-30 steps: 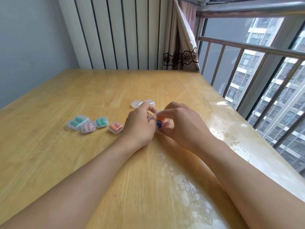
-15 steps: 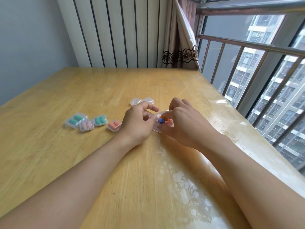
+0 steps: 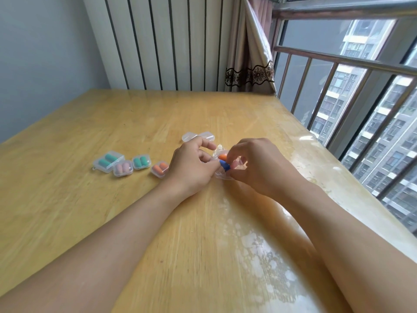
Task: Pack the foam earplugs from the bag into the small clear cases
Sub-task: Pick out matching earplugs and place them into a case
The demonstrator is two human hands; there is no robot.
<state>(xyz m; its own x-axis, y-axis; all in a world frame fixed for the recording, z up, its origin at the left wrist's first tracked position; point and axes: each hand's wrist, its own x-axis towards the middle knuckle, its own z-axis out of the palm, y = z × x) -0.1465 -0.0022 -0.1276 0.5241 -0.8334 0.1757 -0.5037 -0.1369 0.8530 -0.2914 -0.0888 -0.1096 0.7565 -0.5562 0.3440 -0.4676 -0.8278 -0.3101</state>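
Views: 1, head-worn, wide-angle.
Position: above the near edge of the bench (image 3: 135,123).
Facing: forward and down, toward the far wall.
Nearness: close; forearms fill the near part.
Right: window railing (image 3: 338,64).
Shared: none.

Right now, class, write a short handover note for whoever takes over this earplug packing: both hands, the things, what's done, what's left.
Left hand and right hand both pinch the clear bag on the table.
An orange earplug and a blue earplug show in the bag.
Done: four filled cases lie in a row to the left.
Left: an open empty case lies behind the hands; fill and close it.
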